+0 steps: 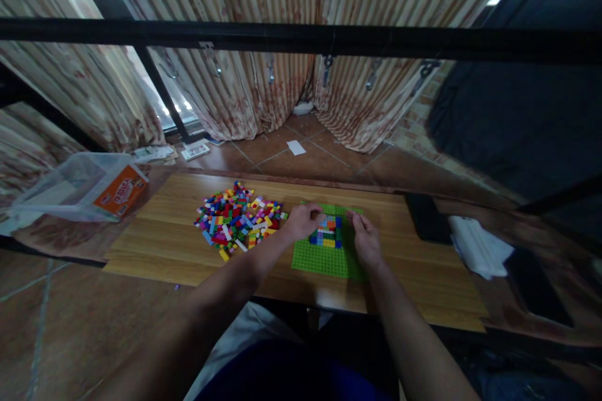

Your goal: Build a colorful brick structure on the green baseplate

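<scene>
A green baseplate [324,257] lies on the wooden board [160,244] in front of me. A small block of coloured bricks [328,233] is stuck near its far middle. My left hand [303,220] rests on the plate's far left edge, fingers curled in a pinch beside the brick block. My right hand [367,239] lies on the plate's right side, fingers bent and pointing at the same block. What either hand pinches is too small to make out. A heap of loose coloured bricks [237,218] lies left of the plate.
A clear plastic tub [75,188] with an orange label lies tipped at the far left. A black flat object [426,218], a white cloth [477,245] and a dark phone [538,288] lie to the right. A black bar [301,37] crosses overhead; curtains hang behind.
</scene>
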